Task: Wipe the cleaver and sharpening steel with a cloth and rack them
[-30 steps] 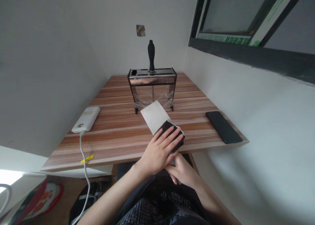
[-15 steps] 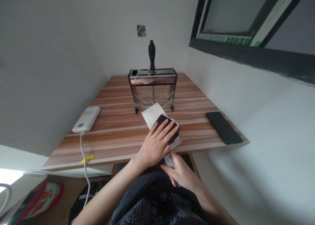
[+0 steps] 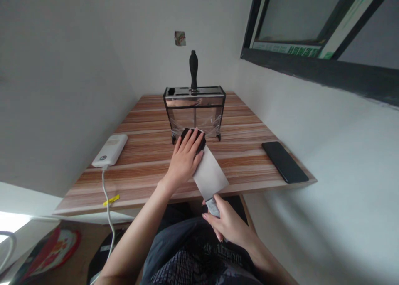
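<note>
A cleaver (image 3: 211,173) with a wide pale blade slants over the front edge of the table, its tip end toward the back. My right hand (image 3: 229,218) is closed around its grey handle, just off the table's edge. On the far end of the blade, my left hand (image 3: 184,158) presses a folded black cloth (image 3: 202,143), fingers laid over it. The cloth and fingers hide the blade's tip. Just behind stands a knife block (image 3: 195,102) with see-through sides, plastic film round its lower part and a black-handled tool (image 3: 193,69) upright in its top.
A white power bank (image 3: 110,150) with a cable (image 3: 107,206) lies at the left of the wooden table (image 3: 149,152), near a yellow strip (image 3: 111,200). A black phone (image 3: 284,162) lies at the right edge. Walls border both sides, with a window frame (image 3: 280,60) upper right.
My left hand and the black cloth have slid up and left along the blade toward its tip, uncovering the part near the handle. My right hand keeps its hold.
</note>
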`<act>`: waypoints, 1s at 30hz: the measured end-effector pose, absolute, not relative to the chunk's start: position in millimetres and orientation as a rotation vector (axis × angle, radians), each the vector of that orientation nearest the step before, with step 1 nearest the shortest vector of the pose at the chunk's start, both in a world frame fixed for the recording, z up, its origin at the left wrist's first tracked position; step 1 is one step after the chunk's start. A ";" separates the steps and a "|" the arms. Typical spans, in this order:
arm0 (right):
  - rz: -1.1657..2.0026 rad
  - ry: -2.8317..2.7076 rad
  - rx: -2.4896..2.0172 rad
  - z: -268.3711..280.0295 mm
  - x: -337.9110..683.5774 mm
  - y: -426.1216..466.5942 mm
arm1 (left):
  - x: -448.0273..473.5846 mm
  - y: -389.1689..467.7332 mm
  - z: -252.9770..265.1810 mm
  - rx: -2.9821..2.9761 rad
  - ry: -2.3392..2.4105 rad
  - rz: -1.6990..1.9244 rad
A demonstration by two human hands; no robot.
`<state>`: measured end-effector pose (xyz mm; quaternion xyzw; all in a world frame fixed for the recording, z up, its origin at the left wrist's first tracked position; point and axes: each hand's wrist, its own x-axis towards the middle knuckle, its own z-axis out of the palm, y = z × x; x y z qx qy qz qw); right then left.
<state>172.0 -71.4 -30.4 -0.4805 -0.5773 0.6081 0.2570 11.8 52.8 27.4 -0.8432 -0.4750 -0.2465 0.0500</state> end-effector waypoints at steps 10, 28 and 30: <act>1.668 -1.533 -1.304 -30.0 174.5 -69.0 | 23.1 32.9 16.7 -2.643 -1.338 -0.685; 1.603 -1.454 -1.357 -17.1 176.5 -63.7 | 49.8 -22.2 9.9 -2.822 -1.083 -0.525; 1.598 -1.458 -1.360 -16.7 176.1 -64.2 | 49.4 -22.9 10.6 -2.819 -1.084 -0.529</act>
